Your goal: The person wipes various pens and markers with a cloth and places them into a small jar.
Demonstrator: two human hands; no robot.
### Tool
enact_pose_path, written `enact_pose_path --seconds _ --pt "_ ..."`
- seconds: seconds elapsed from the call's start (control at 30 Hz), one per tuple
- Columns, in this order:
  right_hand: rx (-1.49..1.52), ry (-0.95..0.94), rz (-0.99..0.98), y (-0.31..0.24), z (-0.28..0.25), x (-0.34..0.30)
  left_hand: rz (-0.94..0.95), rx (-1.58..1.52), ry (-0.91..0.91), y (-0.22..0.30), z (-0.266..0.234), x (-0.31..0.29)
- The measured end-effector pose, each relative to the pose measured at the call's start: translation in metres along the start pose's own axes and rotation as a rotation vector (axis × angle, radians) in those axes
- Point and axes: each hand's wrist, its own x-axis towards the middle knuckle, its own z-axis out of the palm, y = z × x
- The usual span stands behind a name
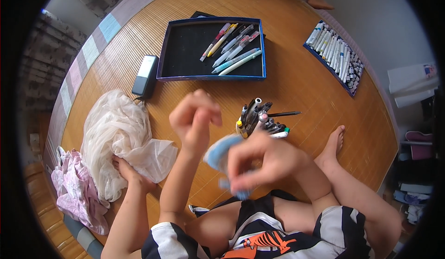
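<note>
My right hand [271, 159] is closed on a light blue and white, soft-looking thing [218, 153]. Motion blurs it, so its kind is unclear; part of it shows below my fingers. To its left, my left hand [194, 122] is raised above the mat with its fingers curled in. Whether anything small is inside that hand is hidden. Just beyond my right hand stands a tight cluster of pens and markers [259, 115], mostly black, with a pencil sticking out to the right. My hand covers its lower part.
Farther off, a shallow blue-edged box [211, 78] with a black inside holds several pens [236, 45]. A tray of white markers [336, 57] lies at the far right. Left are a dark device with a pale top [145, 76], sheer cream cloth [116, 134] and pink cloth [76, 185]. Another person's foot [320, 1] shows at the top.
</note>
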Motion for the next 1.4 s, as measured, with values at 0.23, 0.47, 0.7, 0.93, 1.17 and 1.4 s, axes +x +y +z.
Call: enact_pose_path --seconds 0.23,0.47,0.7,0.93,1.17,1.4 --pt "-0.556 1.766 1.455 0.048 -0.037 -0.101 -0.119 0.663 0.106 -0.079 -0.021 0.039" --pt "-1.005 1.876 0.869 0.123 -0.058 -0.150 0.078 1.211 -0.164 -0.143 -0.015 0.082" --pt "-0.566 1.944 0.841 0.100 -0.080 -0.146 0.122 1.598 -0.448 -0.144 0.019 0.102" --pt "-0.202 1.853 0.662 0.093 -0.082 -0.129 0.127 1.532 -0.384 -0.155 0.011 0.097" --pt "0.128 1.721 0.389 0.086 -0.083 -0.131 0.227 1.194 -0.204 -0.127 0.010 0.102" --pt "0.824 0.286 -0.794 0.002 -0.053 0.015 -0.098 0.581 -0.079 -0.060 0.029 0.084"
